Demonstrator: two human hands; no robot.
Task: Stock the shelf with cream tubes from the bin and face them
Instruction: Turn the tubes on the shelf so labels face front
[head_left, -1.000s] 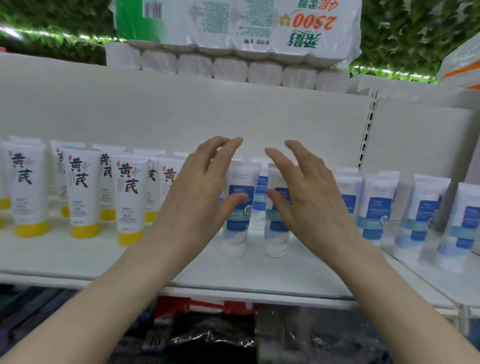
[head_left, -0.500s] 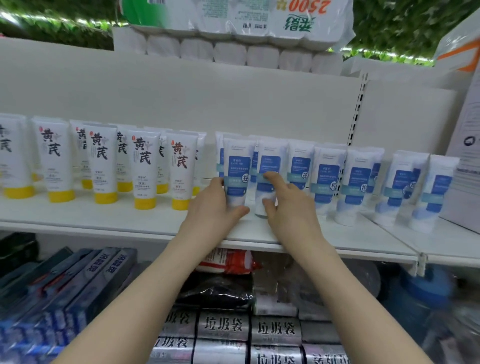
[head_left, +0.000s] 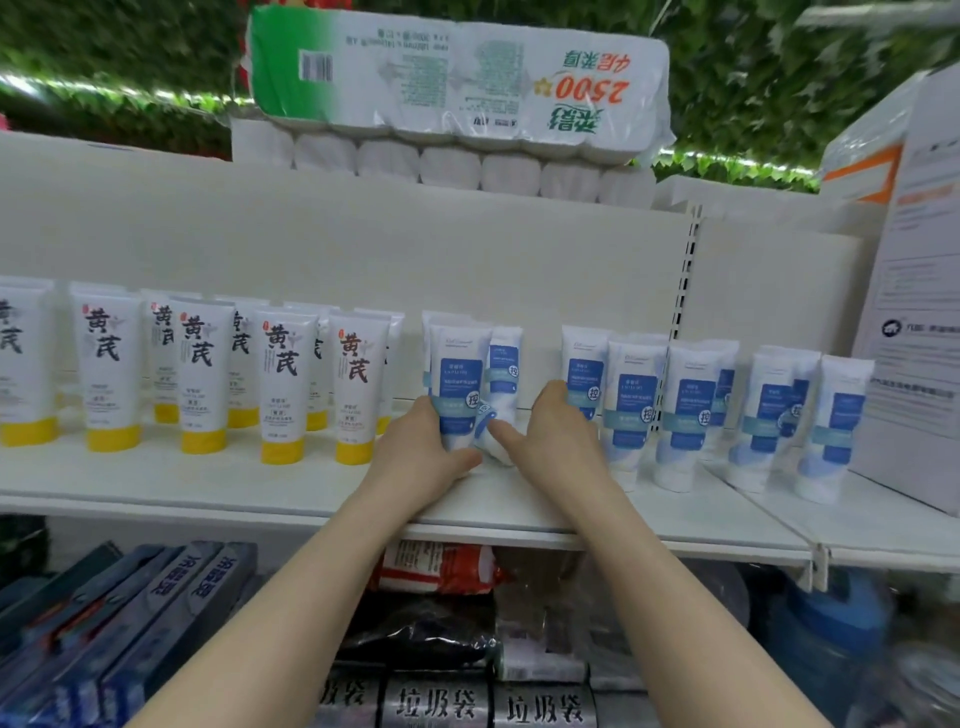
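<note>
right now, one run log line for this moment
stage: facing | left hand: gripping upright blue tube | right hand: on tipped blue tube | shelf: yellow row untouched

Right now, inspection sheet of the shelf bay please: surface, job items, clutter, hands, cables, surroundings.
Surface: white shelf, front strip bare.
Job's things: blue-label tubes upright at right; one tilted tube between the hands; yellow-cap tubes upright at left. Bin not in view.
Clutter: white carton at the right end.
Hands: left hand grips the front blue tube; right hand touches the tilted tube.
Cables: nothing seen.
Surroundings: tissue-roll pack on top; packaged goods on the lower shelf.
</note>
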